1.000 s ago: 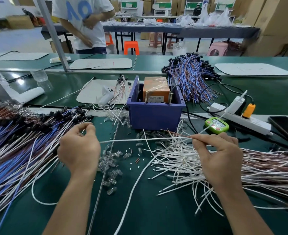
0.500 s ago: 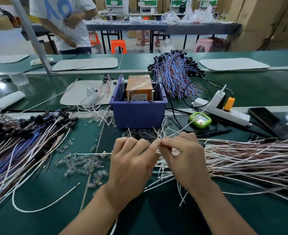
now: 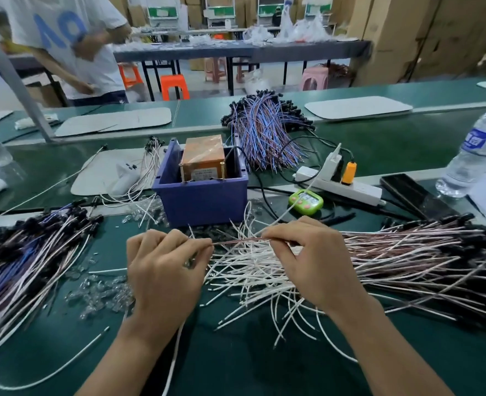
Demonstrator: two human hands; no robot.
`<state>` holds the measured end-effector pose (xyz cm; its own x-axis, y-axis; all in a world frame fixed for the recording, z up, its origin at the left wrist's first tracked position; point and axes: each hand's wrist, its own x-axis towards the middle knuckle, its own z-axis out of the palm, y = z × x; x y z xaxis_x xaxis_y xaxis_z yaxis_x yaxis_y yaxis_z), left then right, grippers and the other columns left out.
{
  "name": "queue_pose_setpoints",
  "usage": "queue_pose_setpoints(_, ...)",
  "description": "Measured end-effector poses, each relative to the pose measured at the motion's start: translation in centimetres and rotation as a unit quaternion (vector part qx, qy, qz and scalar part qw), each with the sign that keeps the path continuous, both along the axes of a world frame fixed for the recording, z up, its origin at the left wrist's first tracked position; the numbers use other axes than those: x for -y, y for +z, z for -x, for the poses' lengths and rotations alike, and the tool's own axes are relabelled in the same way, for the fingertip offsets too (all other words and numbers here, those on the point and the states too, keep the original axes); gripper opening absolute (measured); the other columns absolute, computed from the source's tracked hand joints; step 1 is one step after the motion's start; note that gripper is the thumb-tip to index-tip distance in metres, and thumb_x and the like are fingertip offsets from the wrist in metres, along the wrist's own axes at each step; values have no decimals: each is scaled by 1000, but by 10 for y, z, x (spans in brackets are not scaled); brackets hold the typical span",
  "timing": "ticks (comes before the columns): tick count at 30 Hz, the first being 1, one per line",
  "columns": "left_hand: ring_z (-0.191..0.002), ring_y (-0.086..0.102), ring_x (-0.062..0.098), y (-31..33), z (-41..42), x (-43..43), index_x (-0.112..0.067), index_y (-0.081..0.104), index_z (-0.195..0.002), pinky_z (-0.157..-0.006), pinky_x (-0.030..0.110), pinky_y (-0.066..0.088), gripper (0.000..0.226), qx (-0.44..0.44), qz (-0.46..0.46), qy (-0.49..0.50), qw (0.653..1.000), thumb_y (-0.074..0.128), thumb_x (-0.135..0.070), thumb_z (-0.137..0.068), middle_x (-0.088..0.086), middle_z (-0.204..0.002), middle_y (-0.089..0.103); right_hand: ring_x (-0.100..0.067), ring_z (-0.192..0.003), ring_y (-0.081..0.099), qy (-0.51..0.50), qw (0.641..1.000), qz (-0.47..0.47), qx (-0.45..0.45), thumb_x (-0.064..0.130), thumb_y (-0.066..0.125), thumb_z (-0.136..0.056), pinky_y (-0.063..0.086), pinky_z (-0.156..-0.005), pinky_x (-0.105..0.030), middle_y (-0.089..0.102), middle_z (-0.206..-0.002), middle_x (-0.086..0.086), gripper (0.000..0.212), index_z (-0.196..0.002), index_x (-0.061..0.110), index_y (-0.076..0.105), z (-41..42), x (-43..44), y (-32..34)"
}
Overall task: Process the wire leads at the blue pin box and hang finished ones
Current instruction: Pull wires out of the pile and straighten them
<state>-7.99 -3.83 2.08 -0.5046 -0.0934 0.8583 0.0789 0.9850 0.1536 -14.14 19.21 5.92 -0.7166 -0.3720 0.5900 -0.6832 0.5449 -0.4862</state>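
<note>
1. hands first: my left hand [image 3: 164, 270] and right hand [image 3: 313, 264] sit close together over the green tabletop [image 3: 236, 361], just in front of the blue pin box [image 3: 201, 201].
2. both pinch one thin reddish wire lead [image 3: 239, 240], which is stretched nearly level between them. the left fingers curl on its left end, and the right thumb and forefinger hold the other end.
3. that lead hangs just above a loose heap of white leads [image 3: 253, 275], near the box but apart from it.
4. inside the box i see an orange block [image 3: 203, 157] wrapped in clear film.
5. right of my hands lies a thick pile of pinkish leads [image 3: 407, 261] with black ends. a mixed pile [image 3: 30, 252] with blue strands lies on the left.
6. small clear caps [image 3: 101, 292] are scattered just left of my left hand.
7. behind the box are a far bundle [image 3: 267, 138] of blue and red wires, a power strip [image 3: 342, 187], a green timer [image 3: 306, 202], a dark phone [image 3: 413, 192] and a water bottle [image 3: 476, 155].
8. a person in a white shirt [image 3: 64, 44] stands beyond the tabletop.
</note>
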Motion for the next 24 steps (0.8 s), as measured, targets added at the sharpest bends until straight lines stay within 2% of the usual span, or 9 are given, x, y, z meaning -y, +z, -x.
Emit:
queue_pose_setpoints(2,-76,47,15,7,3,-5,-30,81,-79,-86,31,30,7,18,3,9,1000,83,-35,-84,-15,-72,66,3,-86,68,-4,997,39,66,10,79,-87,55,-80,-16,76,-90,21,24,-100,29,82,0,-12,3)
queue_pose_setpoints(4,-79,50,16,15,7,-16,-30,82,-80,-85,33,32,8,72,-9,6,997,89,-31,-76,-13,-77,68,4,-82,71,0,987,92,129,9,81,-84,55,-75,-11,76,-86,24,28,-99,32,81,1,-22,6)
queue_pose_setpoints(6,-90,55,15,25,11,-33,-30,83,-95,-87,32,34,25,162,-34,-53,985,89,-35,-72,-12,-94,72,-1,-78,73,21,973,133,189,9,82,-82,56,-70,-13,77,-85,20,29,-96,33,81,3,-27,9)
queue_pose_setpoints(8,-100,59,10,37,16,-56,-33,80,-111,-87,28,37,34,235,-63,-142,960,79,-39,-78,-15,-109,73,-8,-69,73,60,947,175,261,8,82,-81,56,-62,-20,78,-85,9,27,-96,31,81,4,-27,13)
queue_pose_setpoints(11,-87,69,5,46,27,-78,-38,79,-110,-77,28,50,22,280,-120,-199,931,74,-31,-90,-20,-99,78,-16,-67,71,98,895,272,340,-3,80,-77,57,-59,-25,79,-85,-5,31,-97,21,81,6,-33,14)
queue_pose_setpoints(14,-78,67,-6,41,39,-81,-37,81,-105,-69,17,48,18,330,-226,-229,887,75,-24,-93,-29,-83,74,-23,-76,75,112,835,375,387,-15,77,-75,60,-68,-28,78,-87,-13,34,-92,14,82,5,-48,12)
queue_pose_setpoints(16,-70,66,-1,37,43,-82,-40,81,-100,-63,16,47,22,364,-274,-258,852,72,-20,-96,-24,-77,74,-27,-76,76,108,813,406,403,-21,70,-79,61,-70,-29,77,-85,-16,37,-89,12,82,3,-56,10)
queue_pose_setpoints(19,-62,59,6,34,46,-85,-47,76,-94,-61,20,46,27,391,-281,-280,830,67,-22,-100,-12,-72,71,-27,-70,75,85,801,431,407,-19,68,-83,61,-66,-29,75,-79,-17,32,-85,10,82,0,-57,6)
queue_pose_setpoints(24,-54,45,5,38,48,-91,-39,76,-93,-53,22,37,22,405,-278,-298,819,63,-24,-102,-7,-60,59,-26,-61,72,36,831,428,355,-11,75,-83,59,-60,-27,73,-70,-20,23,-84,10,82,0,-55,7)
